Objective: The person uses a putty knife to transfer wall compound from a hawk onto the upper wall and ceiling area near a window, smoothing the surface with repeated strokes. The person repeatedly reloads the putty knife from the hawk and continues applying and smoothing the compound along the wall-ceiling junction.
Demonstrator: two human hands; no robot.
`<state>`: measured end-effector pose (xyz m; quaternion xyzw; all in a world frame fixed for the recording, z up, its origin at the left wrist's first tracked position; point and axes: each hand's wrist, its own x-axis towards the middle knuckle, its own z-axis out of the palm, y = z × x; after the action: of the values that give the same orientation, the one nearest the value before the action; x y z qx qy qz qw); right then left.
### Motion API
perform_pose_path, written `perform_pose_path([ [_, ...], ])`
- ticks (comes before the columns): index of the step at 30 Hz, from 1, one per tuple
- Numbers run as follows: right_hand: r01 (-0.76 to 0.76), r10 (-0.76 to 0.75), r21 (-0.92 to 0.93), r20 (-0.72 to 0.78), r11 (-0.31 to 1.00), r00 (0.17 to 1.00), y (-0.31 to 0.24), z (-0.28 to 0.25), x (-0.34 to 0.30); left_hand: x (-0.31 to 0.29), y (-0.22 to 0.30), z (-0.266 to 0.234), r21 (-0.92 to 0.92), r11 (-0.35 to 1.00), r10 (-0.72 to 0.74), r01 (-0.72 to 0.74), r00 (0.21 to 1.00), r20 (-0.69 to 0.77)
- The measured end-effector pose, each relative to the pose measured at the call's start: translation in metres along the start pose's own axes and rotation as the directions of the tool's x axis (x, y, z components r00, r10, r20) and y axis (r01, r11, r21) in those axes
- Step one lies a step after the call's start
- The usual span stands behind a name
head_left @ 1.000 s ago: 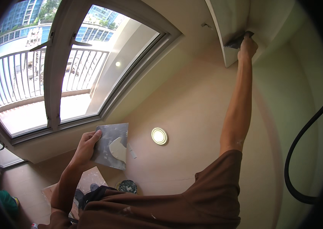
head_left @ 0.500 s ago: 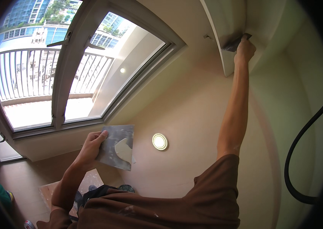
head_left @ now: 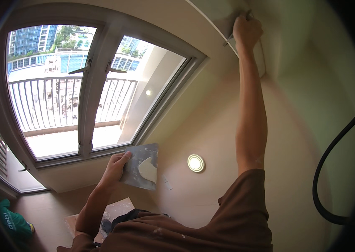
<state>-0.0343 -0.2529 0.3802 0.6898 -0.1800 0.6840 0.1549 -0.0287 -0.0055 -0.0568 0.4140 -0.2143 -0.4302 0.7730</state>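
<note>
Low in the middle, my left hand is closed on the edge of a flat grey metal plate. A rounded lump of off-white putty lies on the plate's face. My right arm stretches far up, and my right hand is closed around a putty knife, mostly hidden by the fingers. Its dark blade edge shows left of the hand, at the border of a pale overhead ledge. Whether the blade presses on the surface cannot be told.
A grey-framed window fills the left, with a railing outside. A round lit lamp is in the middle. A speckled board lies below me, a green bag lower left. A black cable loops at right.
My right hand with the putty knife has moved up and left along the ledge. The whole view has shifted, bringing the green bag further in. My left hand keeps its hold on the plate.
</note>
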Motion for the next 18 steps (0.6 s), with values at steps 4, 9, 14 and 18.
perform_pose_path([
  [4,0.096,-0.092,0.228,-0.026,0.969,0.995,-0.079,0.007,-0.004,-0.01,0.011,0.002,-0.048,0.999,0.01,-0.012,0.999,-0.048],
  [9,0.131,-0.194,0.383,0.132,0.915,0.972,-0.138,-0.054,-0.014,-0.019,0.018,0.03,-0.064,0.997,-0.035,0.033,0.999,-0.031],
  [14,0.19,-0.13,0.57,-0.145,0.799,0.981,-0.172,-0.064,-0.012,-0.027,0.017,0.021,-0.038,0.998,0.037,-0.04,0.996,-0.081],
  [18,-0.253,0.092,0.712,0.257,0.655,0.962,-0.149,-0.08,-0.025,-0.048,0.02,0.002,-0.076,0.989,0.102,-0.124,0.964,-0.244],
])
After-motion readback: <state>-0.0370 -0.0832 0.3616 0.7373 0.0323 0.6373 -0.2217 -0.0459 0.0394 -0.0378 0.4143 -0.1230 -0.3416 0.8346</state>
